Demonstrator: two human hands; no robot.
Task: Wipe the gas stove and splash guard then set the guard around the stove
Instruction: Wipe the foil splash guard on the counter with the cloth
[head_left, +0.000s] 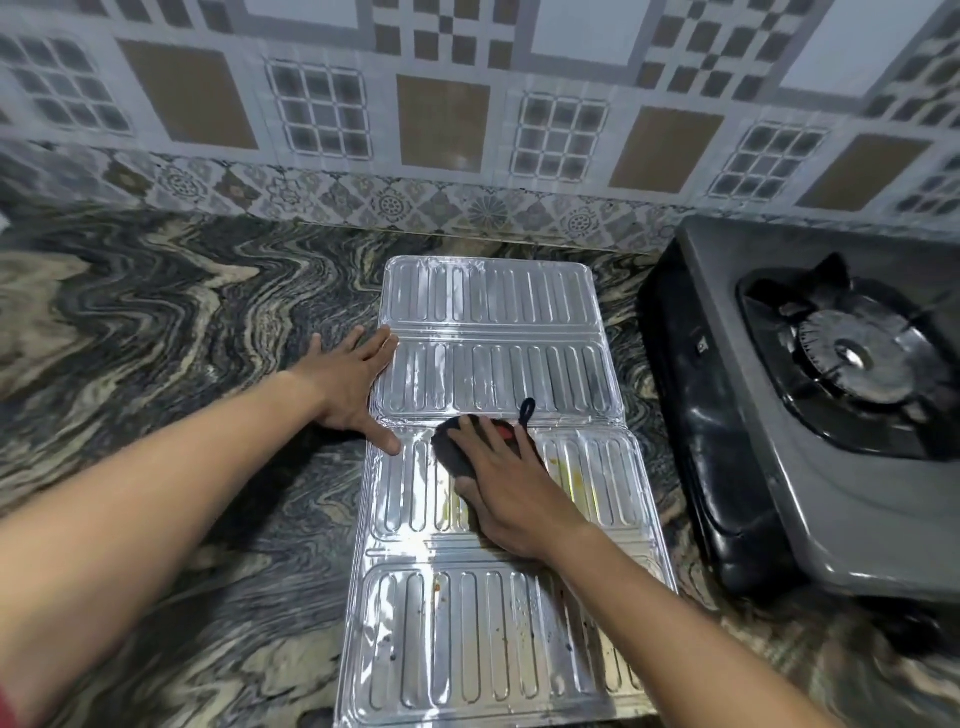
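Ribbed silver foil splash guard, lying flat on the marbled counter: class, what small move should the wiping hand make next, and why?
Probably slide the right hand and its dark cloth rightward across the same panel of the ribbed silver foil splash guard. Yellowish stains show just beside the cloth there, and the left hand presses flat on the guard's left edge, steadying it.

No readable text, brand or number anywhere. Small pale mark on the gas stove (810, 415), on its dark left side panel — too blurred to read.
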